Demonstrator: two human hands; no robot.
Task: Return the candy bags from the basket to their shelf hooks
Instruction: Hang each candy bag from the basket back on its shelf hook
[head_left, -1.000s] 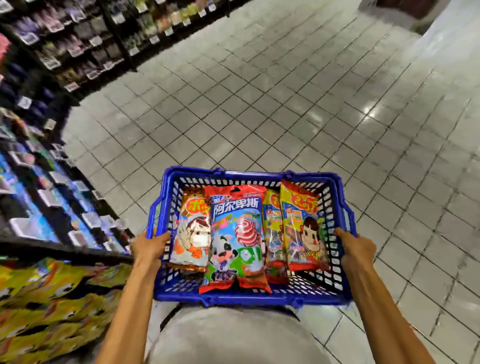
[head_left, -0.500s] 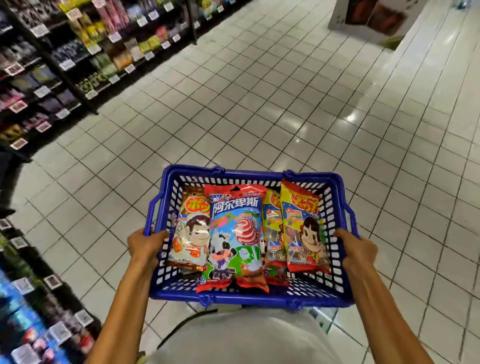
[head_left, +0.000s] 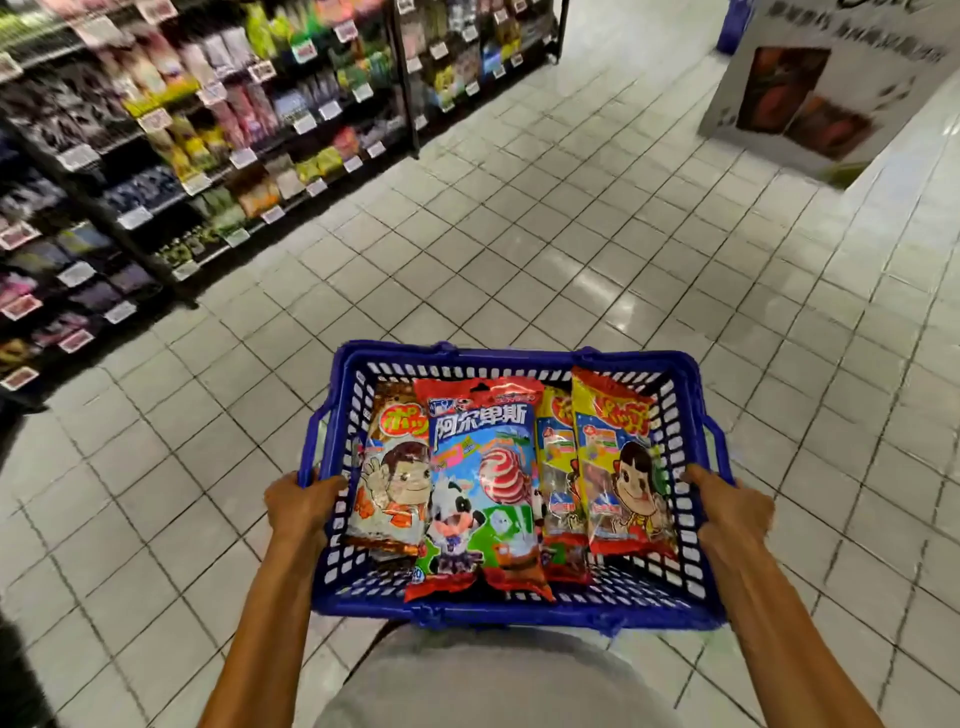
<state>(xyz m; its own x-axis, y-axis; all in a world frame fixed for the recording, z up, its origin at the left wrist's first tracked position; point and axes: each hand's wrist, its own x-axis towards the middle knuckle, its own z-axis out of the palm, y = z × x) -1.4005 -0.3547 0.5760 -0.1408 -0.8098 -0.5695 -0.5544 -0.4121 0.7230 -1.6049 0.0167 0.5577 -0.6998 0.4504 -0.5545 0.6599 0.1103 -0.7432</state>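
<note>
Pale square tiles (head_left: 519, 260) run down a shop aisle, with dark shelves (head_left: 208, 130) of blurred packets along the left and a cardboard display (head_left: 810, 88) standing at the far right. A person holds a blue plastic basket (head_left: 519, 616) level in front of their waist, above the floor. The left hand (head_left: 301, 499) curls over the basket's left rim in a closed grip, and the right hand (head_left: 732, 506) has the same closed grip on the right rim. Four candy bags (head_left: 483, 525) lie flat inside, side by side and overlapping. The boy-face bag (head_left: 392, 478) is at the left, the lollipop bag (head_left: 480, 431) lies on top in the middle, the half-covered bag (head_left: 556, 467) is next, and the girl-face bag (head_left: 623, 467) is at the right.
</note>
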